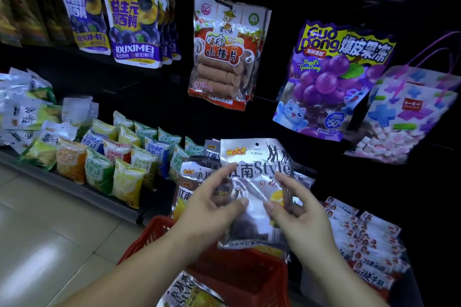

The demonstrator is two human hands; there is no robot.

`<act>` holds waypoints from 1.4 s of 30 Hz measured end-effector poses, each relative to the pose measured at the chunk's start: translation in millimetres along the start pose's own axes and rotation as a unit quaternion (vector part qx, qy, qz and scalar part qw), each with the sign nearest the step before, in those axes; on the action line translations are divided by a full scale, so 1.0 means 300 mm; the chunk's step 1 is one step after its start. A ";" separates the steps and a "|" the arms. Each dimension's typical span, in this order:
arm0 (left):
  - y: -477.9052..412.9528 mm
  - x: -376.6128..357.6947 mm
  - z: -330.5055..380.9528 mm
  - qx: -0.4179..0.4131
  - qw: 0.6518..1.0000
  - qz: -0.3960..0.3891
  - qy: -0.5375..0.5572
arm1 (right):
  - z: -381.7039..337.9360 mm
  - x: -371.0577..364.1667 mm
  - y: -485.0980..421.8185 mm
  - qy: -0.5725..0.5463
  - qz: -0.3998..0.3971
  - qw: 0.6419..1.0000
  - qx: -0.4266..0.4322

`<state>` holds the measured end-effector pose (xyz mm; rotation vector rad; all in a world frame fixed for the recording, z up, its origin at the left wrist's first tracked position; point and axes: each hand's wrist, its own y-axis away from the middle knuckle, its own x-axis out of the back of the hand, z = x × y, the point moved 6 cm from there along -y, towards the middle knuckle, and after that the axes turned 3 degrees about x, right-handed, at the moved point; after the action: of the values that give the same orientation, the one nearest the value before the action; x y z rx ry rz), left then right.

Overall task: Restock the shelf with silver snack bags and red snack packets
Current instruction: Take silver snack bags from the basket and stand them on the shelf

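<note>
The scene is dim overall: the black shelf backing (154,97) sinks into near-solid darkness, and the printed packages stand out brightly against it. The brightest area is lower left, where the glossy pale floor tiles (37,244) carry a broad soft sheen. The crinkled silver foil snack bag (254,164) throws white glare off its creases. The left hand (209,212) and right hand (301,219) are evenly lit but slightly soft. Wide-angle distortion bends the grey shelf edge (25,167), and the brown bags (22,7) at upper left are dark and smeared.
</note>
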<state>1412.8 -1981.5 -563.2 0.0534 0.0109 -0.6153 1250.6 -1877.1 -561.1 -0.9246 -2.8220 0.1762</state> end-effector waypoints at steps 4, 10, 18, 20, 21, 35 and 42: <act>0.009 -0.029 -0.031 -0.006 0.997 -0.056 -0.058 | -0.018 0.038 -0.018 0.028 0.017 0.999 0.007; 0.002 0.011 -0.024 -0.017 0.998 -0.040 -0.055 | -0.012 0.030 -0.012 0.019 -0.128 0.991 -0.019; 0.038 0.016 0.020 -0.046 0.965 -0.155 -0.208 | 0.008 0.053 -0.011 0.054 -0.127 0.990 -0.003; 0.035 0.049 0.013 -0.048 0.935 -0.137 -0.325 | 0.005 0.064 -0.002 0.113 -0.104 0.988 0.010; 0.029 0.069 0.015 -0.063 0.906 -0.100 -0.406 | 0.002 0.067 0.002 0.145 -0.094 0.985 0.014; 0.050 -0.052 0.044 -0.025 0.998 -0.018 -0.045 | -0.108 -0.056 0.079 0.031 -0.206 0.977 0.045; 0.048 -0.077 0.015 0.033 0.996 -0.081 -0.026 | -0.017 0.066 -0.016 0.019 0.001 0.999 -0.026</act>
<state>1402.2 -1956.6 -557.3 0.1018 -0.0563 -0.7781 1233.1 -1868.8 -553.0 -0.9322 -2.8033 0.0863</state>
